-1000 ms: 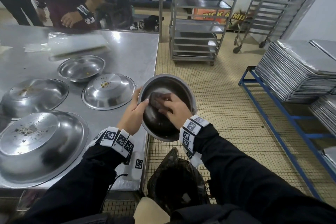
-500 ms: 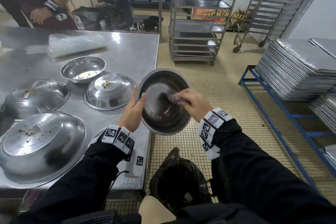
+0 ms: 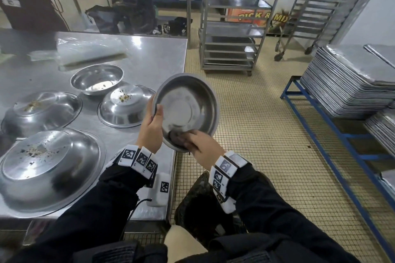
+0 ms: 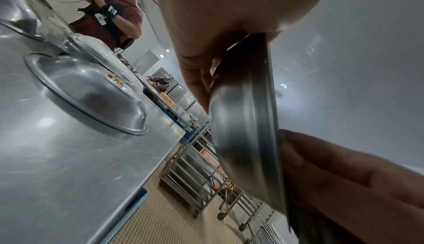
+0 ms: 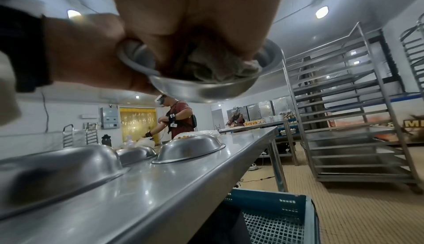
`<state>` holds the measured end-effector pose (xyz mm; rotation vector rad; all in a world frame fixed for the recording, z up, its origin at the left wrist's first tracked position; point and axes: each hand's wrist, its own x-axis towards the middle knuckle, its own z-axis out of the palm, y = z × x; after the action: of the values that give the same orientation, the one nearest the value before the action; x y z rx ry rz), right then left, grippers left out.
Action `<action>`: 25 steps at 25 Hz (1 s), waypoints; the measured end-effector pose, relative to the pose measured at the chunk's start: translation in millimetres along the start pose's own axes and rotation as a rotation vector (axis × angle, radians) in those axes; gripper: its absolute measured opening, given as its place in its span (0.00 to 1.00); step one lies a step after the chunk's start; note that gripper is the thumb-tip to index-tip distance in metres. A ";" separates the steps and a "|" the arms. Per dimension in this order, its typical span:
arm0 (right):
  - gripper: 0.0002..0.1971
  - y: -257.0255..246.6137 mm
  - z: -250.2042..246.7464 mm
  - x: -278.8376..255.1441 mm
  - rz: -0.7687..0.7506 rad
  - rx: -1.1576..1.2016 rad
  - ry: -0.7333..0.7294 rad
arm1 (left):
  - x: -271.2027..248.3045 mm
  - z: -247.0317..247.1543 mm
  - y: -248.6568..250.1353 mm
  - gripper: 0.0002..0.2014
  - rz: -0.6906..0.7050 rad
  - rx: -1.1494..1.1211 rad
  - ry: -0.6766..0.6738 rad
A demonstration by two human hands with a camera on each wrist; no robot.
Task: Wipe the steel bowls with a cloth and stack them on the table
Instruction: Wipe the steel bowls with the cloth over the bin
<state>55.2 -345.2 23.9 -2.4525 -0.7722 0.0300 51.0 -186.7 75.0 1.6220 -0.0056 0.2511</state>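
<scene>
While thin, stiff and slick, steel bowl (image 3: 188, 111) held at nine o'clock rim by left grip (image 3: 150, 132) — right grip (image 3: 201, 145) clenched on cloth (image 3: 176, 137) at six — best pinched by rim.

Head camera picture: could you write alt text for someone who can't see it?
A person's left hand holds a tilted steel bowl by its rim while the right hand presses a dark cloth into its lower inside. On the steel table to the left sit four more bowls, three upside down, flecked with crumbs.
</scene>
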 end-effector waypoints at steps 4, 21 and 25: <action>0.12 6.1 -11.5 -7.8 -0.036 0.108 0.042 | 0.4 -12.6 -15.2 0.22 -0.039 0.048 0.135; 0.35 -26.7 48.5 67.5 0.493 0.674 -0.024 | -35.6 -114.9 -55.8 0.31 -0.436 0.380 0.340; 0.37 -22.6 60.5 85.6 0.449 0.426 -0.197 | -48.6 -138.9 -75.9 0.33 -0.552 0.540 0.253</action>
<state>103.7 -253.4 -3.1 -2.1760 -0.2394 0.5528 -6.6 -51.6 -1.5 2.0368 0.7481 0.0234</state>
